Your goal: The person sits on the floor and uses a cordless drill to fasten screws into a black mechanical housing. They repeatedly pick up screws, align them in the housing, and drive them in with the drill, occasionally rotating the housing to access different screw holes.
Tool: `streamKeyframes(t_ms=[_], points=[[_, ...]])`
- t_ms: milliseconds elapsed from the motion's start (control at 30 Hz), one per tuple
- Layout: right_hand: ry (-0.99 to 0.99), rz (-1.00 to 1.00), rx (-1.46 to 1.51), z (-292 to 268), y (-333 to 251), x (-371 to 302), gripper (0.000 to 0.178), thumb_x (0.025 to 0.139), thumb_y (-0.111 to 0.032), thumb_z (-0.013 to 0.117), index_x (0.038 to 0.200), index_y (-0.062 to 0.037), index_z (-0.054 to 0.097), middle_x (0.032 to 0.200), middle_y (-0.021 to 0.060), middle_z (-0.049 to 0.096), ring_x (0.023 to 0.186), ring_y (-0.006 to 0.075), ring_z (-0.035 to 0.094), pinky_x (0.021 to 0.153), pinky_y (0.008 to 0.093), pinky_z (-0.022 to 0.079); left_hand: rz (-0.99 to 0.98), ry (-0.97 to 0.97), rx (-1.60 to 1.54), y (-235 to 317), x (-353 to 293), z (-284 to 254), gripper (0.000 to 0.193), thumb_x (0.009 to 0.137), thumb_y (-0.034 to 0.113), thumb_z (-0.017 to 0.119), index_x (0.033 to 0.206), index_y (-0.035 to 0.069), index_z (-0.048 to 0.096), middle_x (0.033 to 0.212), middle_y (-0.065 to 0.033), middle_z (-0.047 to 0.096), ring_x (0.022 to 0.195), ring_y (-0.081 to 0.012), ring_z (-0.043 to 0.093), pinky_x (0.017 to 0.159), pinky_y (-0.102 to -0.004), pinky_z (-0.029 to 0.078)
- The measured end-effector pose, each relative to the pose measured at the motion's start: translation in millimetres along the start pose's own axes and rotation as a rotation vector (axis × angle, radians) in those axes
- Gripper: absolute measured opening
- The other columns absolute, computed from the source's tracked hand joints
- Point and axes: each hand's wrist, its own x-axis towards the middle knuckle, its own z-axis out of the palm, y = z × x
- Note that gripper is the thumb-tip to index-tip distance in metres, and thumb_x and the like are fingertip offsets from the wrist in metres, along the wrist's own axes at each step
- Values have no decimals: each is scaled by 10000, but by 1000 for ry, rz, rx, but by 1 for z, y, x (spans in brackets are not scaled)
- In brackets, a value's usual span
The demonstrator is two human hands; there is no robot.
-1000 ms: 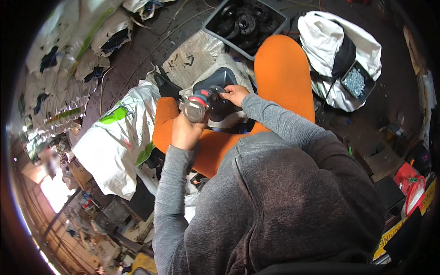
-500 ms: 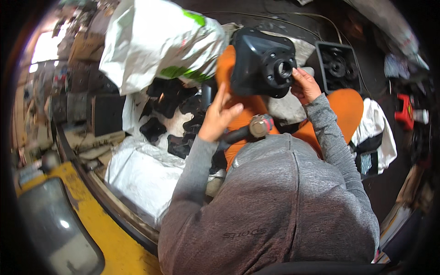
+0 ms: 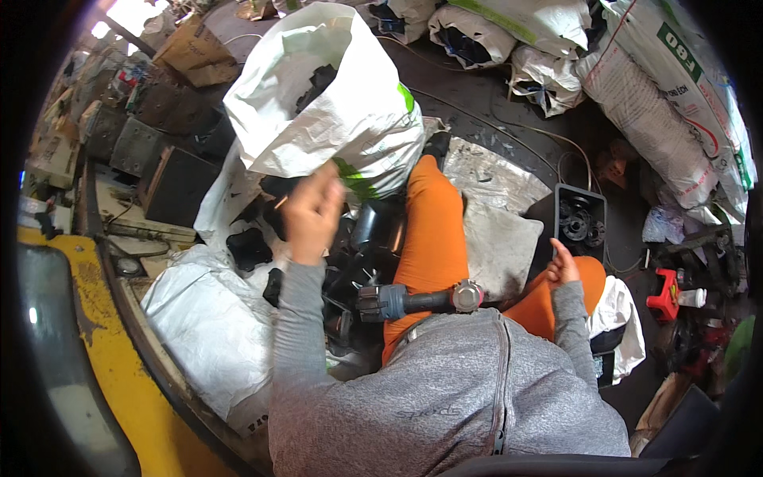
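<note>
My left hand [image 3: 312,219] is blurred by motion beside the front of the white sack [image 3: 369,111], above black plastic parts [image 3: 248,248]; its fingers are smeared. Dark pieces [image 3: 316,86] show inside the sack's mouth. My right hand [image 3: 563,264] is raised over my bent right knee, a finger stretched out and nothing visible in it. Just beyond it stands a black bin [image 3: 602,215] with round black parts [image 3: 582,219] inside. Across my lap lies a cordless power tool [image 3: 429,301]. A shiny black cylindrical part [image 3: 366,226] lies left of my left leg.
A yellow metal edge [image 3: 95,326] and a crumpled white sack [image 3: 211,318] border the left. Filled sacks [image 3: 652,111] stand at the far right. A red tool [image 3: 664,294] lies on the right. A thin cable [image 3: 517,121] crosses the floor.
The black square-flanged part has left my hands. My left hand has moved left toward the sack; my right hand has drawn back toward my knee. The view has shifted, showing the sack's open mouth.
</note>
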Motion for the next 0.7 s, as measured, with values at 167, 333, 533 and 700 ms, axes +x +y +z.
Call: streamKeyframes(t_ms=[167,333,533,700], points=[[205,-243,183,-67,-45,-26,389,957,-280,597,1301,-106,546,590,-96,261,434,21,221,355,187,203,-109,168,259,-96,185,-5,380,928,268,576,1257,78,601,1099,-158,690,990,-272,670,837,-385,518],[523,-382,241,-126,-46,-52,349,906,-269,661,1227,-139,623,612,-84,278,432,27,213,332,195,199,-131,-432,786,-191,233,104,412,944,318,538,1274,76,575,1113,-151,677,1015,-292,649,886,-409,498],[785,-353,336,-202,1,-62,223,872,-263,689,1056,-137,694,538,-62,292,392,91,257,365,275,239,28,-561,773,-235,274,135,368,951,296,540,1235,67,591,1088,-138,675,992,-272,643,874,-394,496],[987,-372,318,-214,20,-70,132,805,-169,733,910,-95,702,618,-31,444,490,100,364,460,287,265,57,-550,820,-229,302,127,334,958,276,541,1203,59,605,1066,-128,673,973,-256,637,864,-381,495]])
